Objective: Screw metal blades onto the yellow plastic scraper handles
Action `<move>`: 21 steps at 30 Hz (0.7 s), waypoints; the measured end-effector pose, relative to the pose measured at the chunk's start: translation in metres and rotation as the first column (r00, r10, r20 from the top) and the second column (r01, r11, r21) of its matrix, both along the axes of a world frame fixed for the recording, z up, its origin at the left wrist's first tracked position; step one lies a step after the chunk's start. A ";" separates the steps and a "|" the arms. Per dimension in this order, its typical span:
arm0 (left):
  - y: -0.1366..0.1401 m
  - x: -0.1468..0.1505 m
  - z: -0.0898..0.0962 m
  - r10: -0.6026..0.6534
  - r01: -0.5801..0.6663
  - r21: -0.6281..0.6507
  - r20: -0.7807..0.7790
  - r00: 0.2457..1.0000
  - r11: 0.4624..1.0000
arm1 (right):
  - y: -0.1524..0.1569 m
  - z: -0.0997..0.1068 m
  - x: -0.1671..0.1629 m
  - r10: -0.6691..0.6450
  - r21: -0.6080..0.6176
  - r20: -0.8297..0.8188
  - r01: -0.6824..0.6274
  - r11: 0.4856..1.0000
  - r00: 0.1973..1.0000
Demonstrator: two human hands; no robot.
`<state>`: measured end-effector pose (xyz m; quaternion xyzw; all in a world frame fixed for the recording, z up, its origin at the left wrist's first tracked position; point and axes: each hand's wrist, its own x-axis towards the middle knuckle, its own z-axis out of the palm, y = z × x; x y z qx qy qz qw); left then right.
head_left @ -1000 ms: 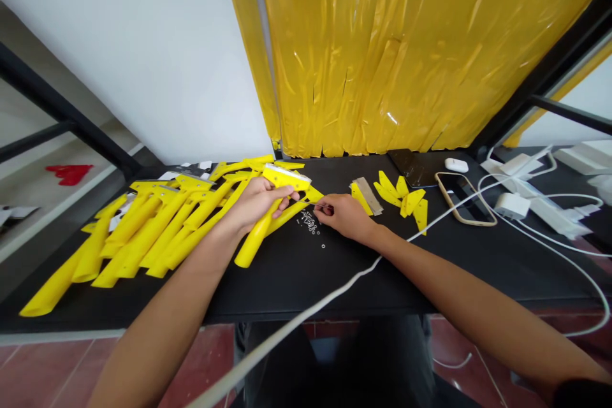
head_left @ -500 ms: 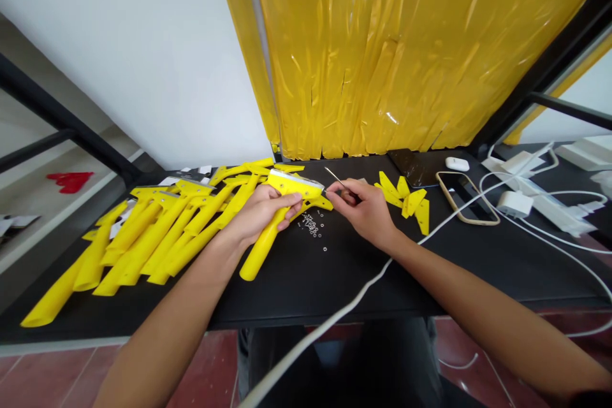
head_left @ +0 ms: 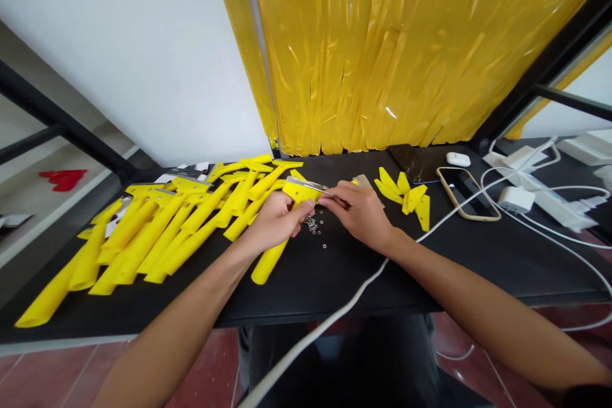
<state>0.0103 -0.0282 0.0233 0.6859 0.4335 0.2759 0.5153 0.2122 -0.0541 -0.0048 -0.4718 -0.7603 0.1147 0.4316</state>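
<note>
My left hand (head_left: 277, 222) is closed around a yellow scraper (head_left: 268, 261), its handle slanting down toward the table's front edge. A metal strip runs along the scraper's wide head. My right hand (head_left: 361, 211) pinches a thin metal-shafted tool (head_left: 324, 189), whose shaft lies against or just over the scraper's head; its handle is hidden in the fingers, so its exact kind does not show. Small metal nuts or washers (head_left: 314, 227) lie scattered on the black table just below both hands. To the left, several similar yellow scrapers (head_left: 150, 236) rest in an overlapping pile.
Flat yellow pieces (head_left: 404, 190) lie right of my right hand. Beyond are a phone (head_left: 468, 194), a white earbud case (head_left: 458, 159), a dark tablet-like slab (head_left: 415, 164) and a power strip (head_left: 557, 194). A white cable (head_left: 354, 299) crosses the table's front edge beneath my right forearm.
The tool's shaft has swung from pointing up, clear of the scraper, to lying along its head. The scraper has shifted slightly right, and my hands are closer together.
</note>
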 end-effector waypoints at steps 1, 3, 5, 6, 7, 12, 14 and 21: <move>0.000 0.001 -0.001 0.001 -0.001 0.008 -0.006 1.000 1.000 | 0.000 -0.001 0.000 -0.002 0.002 0.019 0.002 1.000 1.000; -0.001 0.001 -0.003 0.007 -0.006 0.021 -0.033 0.999 1.000 | 0.001 -0.003 0.001 -0.005 0.003 0.044 0.005 1.000 0.999; -0.001 0.001 -0.004 0.018 -0.016 0.034 -0.071 0.997 0.999 | 0.002 -0.005 0.001 -0.006 0.001 0.056 0.006 1.000 0.998; -0.001 0.001 -0.004 0.024 -0.021 0.042 -0.089 0.996 0.999 | 0.002 -0.006 0.001 -0.006 -0.002 0.060 0.007 1.000 0.998; -0.001 0.001 -0.004 0.028 -0.023 0.052 -0.105 0.994 0.998 | 0.003 -0.006 0.001 -0.009 -0.005 0.062 0.009 1.000 0.998; -0.002 0.001 -0.003 0.047 -0.031 0.124 -0.127 0.991 0.992 | 0.004 -0.006 -0.001 -0.087 -0.012 0.023 0.088 0.996 0.996; -0.001 0.000 -0.003 0.043 -0.028 0.120 -0.126 0.991 0.992 | 0.004 -0.005 -0.001 -0.115 -0.040 -0.022 0.114 0.993 0.993; 0.001 -0.002 -0.006 0.004 0.004 0.079 -0.099 0.995 0.997 | 0.005 -0.008 -0.004 -0.083 -0.252 -0.186 0.034 0.967 0.979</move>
